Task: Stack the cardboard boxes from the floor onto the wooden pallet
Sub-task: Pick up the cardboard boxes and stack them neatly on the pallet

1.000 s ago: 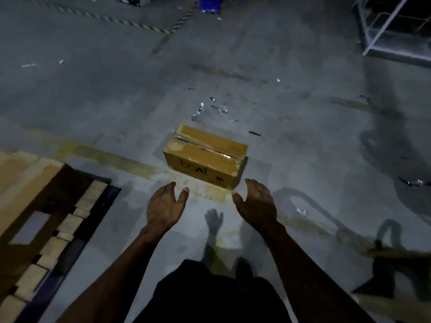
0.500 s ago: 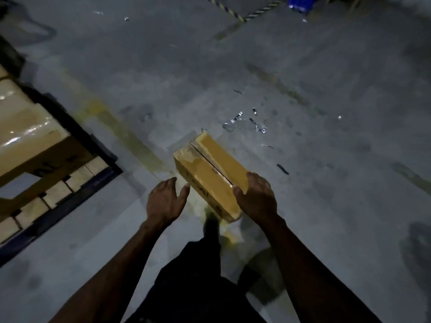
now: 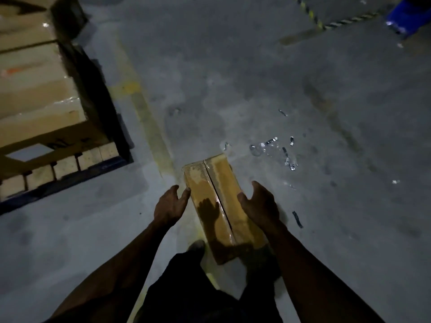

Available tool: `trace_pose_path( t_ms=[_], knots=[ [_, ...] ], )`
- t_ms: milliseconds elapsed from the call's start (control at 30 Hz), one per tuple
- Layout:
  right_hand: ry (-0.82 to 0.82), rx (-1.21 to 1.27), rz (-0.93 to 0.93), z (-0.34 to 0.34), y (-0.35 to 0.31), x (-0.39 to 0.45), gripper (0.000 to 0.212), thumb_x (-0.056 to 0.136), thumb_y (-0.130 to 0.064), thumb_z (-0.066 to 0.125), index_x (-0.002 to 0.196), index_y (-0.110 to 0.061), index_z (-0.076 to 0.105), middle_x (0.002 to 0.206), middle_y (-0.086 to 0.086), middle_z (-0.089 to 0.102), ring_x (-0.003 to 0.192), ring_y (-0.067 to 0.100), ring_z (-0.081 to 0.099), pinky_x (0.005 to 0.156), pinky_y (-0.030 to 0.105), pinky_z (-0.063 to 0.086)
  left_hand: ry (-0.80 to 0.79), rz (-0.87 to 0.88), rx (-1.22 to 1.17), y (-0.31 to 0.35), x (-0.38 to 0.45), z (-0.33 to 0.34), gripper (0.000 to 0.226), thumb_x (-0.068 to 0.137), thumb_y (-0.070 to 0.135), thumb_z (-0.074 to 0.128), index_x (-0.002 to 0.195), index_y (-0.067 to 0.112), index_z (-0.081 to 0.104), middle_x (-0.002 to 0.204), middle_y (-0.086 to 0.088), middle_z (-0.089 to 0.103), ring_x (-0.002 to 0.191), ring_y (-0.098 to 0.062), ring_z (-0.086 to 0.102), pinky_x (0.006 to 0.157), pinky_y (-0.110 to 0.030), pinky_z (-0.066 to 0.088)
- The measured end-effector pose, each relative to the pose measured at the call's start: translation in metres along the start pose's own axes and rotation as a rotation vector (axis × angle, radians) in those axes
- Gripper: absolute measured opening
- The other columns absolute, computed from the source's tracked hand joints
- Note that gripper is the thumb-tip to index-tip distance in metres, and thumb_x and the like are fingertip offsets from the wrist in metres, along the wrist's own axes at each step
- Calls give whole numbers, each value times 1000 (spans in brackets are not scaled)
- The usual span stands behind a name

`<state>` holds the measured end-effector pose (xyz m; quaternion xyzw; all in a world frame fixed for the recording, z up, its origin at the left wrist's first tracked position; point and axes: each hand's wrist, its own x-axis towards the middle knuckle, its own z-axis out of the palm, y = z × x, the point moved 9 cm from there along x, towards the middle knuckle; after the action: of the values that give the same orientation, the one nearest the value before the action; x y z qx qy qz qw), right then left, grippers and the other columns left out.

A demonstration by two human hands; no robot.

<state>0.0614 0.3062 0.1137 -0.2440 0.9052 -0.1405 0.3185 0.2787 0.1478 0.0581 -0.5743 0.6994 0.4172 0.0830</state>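
On the floor [image 3: 256, 66] betw. both hands lies a long tan cardboard box [image 3: 219, 201] (flap seam down its top, blotchy). Left hand [image 3: 171, 206] and right hand [image 3: 258, 203] spread wide beside it; contact unclear.

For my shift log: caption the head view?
Open left hand and right hand flank a box near the pallet.

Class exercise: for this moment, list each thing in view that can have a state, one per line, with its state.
Cardboard box: flaps shut, on the floor, between both hands.
Left hand: open, fingertips at the box's left edge.
Right hand: open, beside the box's right edge; contact unclear.
Wooden pallet: already loaded.
Stacked boxes: closed, sitting on the pallet.
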Motion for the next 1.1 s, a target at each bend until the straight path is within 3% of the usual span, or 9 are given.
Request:
trace_pose_path(
  t_ms=[167,300,400,533,700,833,900,1000,1100],
  knots=[
    [-150,34,1,15,40,74,72,95,-45,59,153,-17,28,152,8,41,136,28,43,104,38,40,56,-244,-230,-14,20,57,68,103,54,39,151,6,38,155,-17,42,140,-35,41,111,-41,35],
    [-264,74,13,52,92,137,86,92,-55,60,157,-19,17,159,9,32,142,30,36,115,49,32,159,-479,-480,-41,41,117,72,100,60,43,145,3,47,151,-17,46,136,-36,45,113,-45,36],
    [-340,94,90,90,140,180,89,90,-58,60,157,-24,14,160,8,28,142,30,37,112,52,37,232,-610,-593,-59,58,169,65,101,55,47,142,5,51,148,-15,49,132,-34,48,104,-37,36],
    [-417,71,176,147,195,239,92,90,-59,60,158,-24,10,161,6,27,144,31,33,113,49,35,247,-716,-649,-89,90,241,63,102,52,47,139,2,53,146,-17,51,130,-34,49,95,-34,34],
    [-458,68,205,221,236,294,93,89,-57,62,158,-23,11,162,7,23,145,32,30,113,47,32,255,-753,-683,-125,138,301,60,104,46,43,140,-1,52,148,-18,50,133,-35,48,103,-35,37],
    [-528,98,183,272,253,316,94,89,-56,62,159,-19,10,164,9,18,147,33,25,117,47,27,222,-737,-744,-152,165,329,52,105,42,45,124,-3,62,121,-18,64,96,-24,64,77,-19,47],
    [-538,113,176,293,255,318,103,81,-63,67,158,-20,15,160,10,27,144,34,30,116,50,30,190,-707,-760,-163,173,340,50,105,37,47,131,-5,57,125,-21,62,78,-11,59,59,-11,49],
    [-524,168,164,315,266,322,120,54,-75,70,154,-21,28,151,7,44,135,33,45,111,51,38,143,-719,-785,-177,182,358,41,103,45,49,105,8,66,111,-17,65,92,-29,64,72,-26,48],
    [-502,264,137,314,264,320,108,63,-64,77,152,-23,32,148,3,48,132,27,49,111,47,40,192,-805,-796,-191,183,370,46,91,67,55,84,23,63,96,-3,69,90,-25,62,89,-37,48]
  ],
)
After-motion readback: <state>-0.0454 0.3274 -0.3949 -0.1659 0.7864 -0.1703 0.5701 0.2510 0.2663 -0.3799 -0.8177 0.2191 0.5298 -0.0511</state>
